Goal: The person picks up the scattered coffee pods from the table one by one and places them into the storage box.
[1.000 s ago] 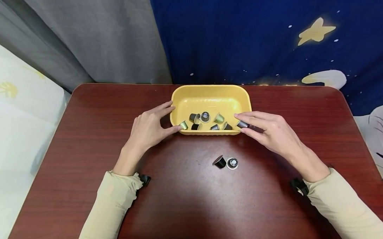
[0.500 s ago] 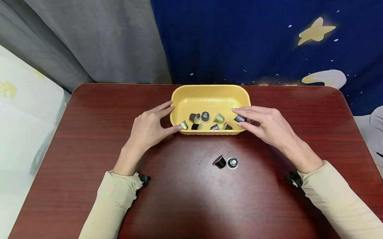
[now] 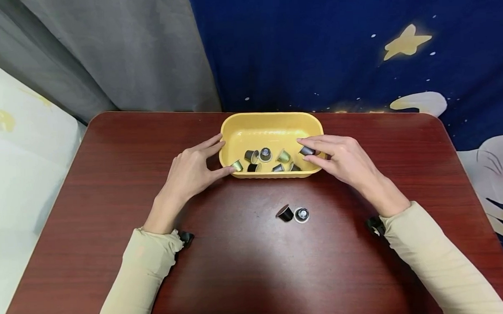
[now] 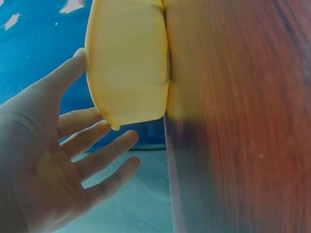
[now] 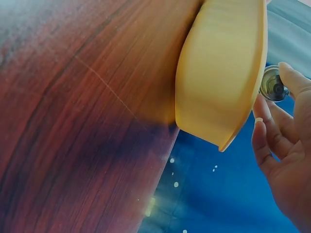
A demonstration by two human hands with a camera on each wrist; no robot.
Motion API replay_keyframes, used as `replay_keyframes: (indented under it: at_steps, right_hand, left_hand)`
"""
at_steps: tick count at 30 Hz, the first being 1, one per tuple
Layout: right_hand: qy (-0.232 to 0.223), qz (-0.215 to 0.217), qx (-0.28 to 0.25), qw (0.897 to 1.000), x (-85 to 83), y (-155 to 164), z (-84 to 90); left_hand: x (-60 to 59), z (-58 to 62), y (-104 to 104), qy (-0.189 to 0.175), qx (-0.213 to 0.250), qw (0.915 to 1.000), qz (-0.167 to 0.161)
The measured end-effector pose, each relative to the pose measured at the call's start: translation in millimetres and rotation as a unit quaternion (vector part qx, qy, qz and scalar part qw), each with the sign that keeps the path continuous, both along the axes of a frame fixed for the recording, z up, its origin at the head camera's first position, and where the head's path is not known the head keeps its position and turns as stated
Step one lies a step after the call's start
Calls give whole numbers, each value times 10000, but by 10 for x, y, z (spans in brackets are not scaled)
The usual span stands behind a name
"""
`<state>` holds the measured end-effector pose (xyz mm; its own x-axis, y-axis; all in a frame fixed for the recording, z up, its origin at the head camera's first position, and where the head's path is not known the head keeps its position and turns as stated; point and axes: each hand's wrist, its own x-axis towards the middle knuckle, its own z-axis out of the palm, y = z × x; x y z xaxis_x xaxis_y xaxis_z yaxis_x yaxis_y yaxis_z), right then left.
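Observation:
A yellow plastic basin (image 3: 275,119) stands at the table's far side, with several coffee capsules inside, among them a green capsule (image 3: 284,156) and a black capsule (image 3: 251,156). My left hand (image 3: 189,170) rests at its left front corner, fingers spread along the side and thumb on the front rim, beside another green capsule (image 3: 237,166). Over the basin's right end, my right hand (image 3: 344,156) pinches a dark coffee capsule (image 5: 274,83) between thumb and fingers. In front of the basin, a black capsule (image 3: 285,213) lies on its side next to a silver-rimmed capsule (image 3: 302,215).
The reddish-brown wooden table (image 3: 238,268) carries the basin near its back edge. Behind hang a grey curtain (image 3: 148,49) and a dark blue curtain (image 3: 293,49) with star patterns. A white patterned panel (image 3: 18,160) stands to the left.
My right hand has moved left and slightly farther in over the basin, carrying the dark capsule. My left hand stays at the basin's corner. The head view has shifted slightly.

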<state>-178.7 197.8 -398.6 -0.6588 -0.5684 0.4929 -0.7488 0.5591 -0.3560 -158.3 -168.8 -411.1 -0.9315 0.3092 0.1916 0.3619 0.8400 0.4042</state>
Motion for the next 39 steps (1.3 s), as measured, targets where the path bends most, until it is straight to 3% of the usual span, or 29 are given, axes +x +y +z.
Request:
replay_keyframes:
  at_steps: [12,27,39]
  right_hand:
    - [120,102,78,9998,-138,-62,-85]
    - [331,4,616,9976,-266,-172,-166]
    - [243,-32,1074,9939,-306,-246,-110]
  left_hand:
    - [0,11,-6,-54,-54,10000,16]
    - [6,4,-4,-146,-94,9998,57]
    - [20,17,6,-187,-172,9996,93]
